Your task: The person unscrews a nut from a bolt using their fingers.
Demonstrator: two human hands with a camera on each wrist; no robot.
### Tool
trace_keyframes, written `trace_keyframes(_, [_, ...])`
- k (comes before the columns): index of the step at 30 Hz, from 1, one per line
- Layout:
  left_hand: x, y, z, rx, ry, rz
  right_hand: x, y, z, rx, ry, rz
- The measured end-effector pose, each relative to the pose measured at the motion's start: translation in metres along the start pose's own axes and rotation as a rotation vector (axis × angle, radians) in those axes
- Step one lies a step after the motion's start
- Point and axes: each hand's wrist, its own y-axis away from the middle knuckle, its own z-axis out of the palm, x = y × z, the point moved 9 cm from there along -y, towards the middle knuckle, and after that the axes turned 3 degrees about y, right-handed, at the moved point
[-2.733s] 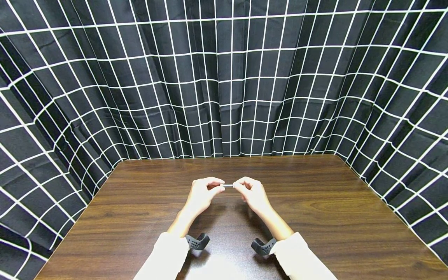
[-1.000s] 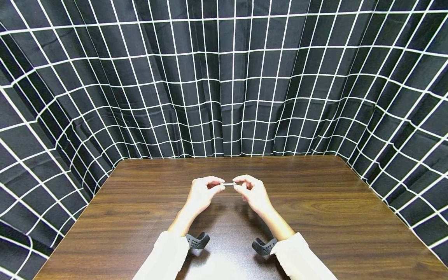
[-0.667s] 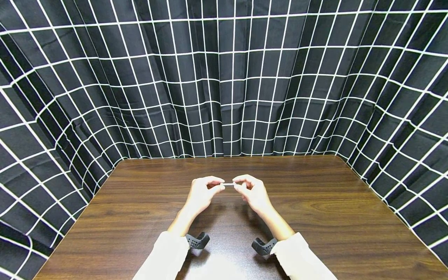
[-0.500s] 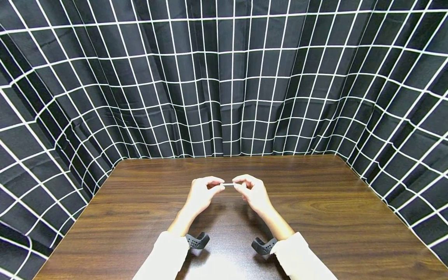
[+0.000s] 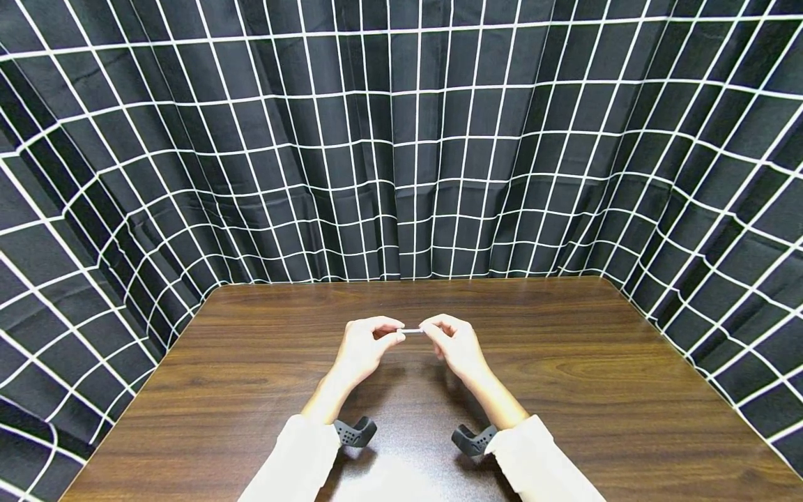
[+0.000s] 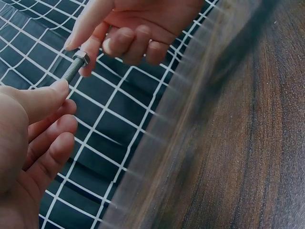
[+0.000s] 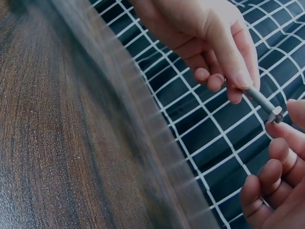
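Note:
My left hand (image 5: 362, 347) pinches the threaded shank of a small metal bolt (image 6: 71, 71) between thumb and fingertips. Its hex nut (image 6: 82, 57) sits at the end that points to my right hand (image 5: 460, 348). That hand's thumb and index finger come round the nut from both sides; its other fingers are loosely curled. In the right wrist view the bolt (image 7: 260, 99) slants down from the left fingertips to the nut (image 7: 275, 114), with the right fingertips right at the nut. Under my left thumb the far end of the shank is hidden.
Both hands are held above a brown wood-grain table (image 5: 263, 390). A black curtain with a white grid (image 5: 401, 139) encloses the back and sides. Dark grey straps (image 5: 355, 432) sit at both wrists, below white sleeves (image 5: 295, 453).
The right thumb and index finger, spread apart a second ago, have come together at the bolt's right end. My left hand keeps its grip almost in place.

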Motion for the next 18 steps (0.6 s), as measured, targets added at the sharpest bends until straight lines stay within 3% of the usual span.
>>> trace_keyframes(5, [0.003,0.0,-0.001,0.009,0.002,0.018,0.004,0.0,0.002,-0.03,0.037,0.048])
trace_keyframes(12, [0.004,-0.001,0.0,0.0,-0.01,0.027,0.041,-0.009,0.004,-0.035,0.032,0.095])
trace_keyframes(18, [0.003,-0.001,0.0,-0.001,0.002,0.022,0.045,-0.011,0.005,-0.016,0.046,0.062])
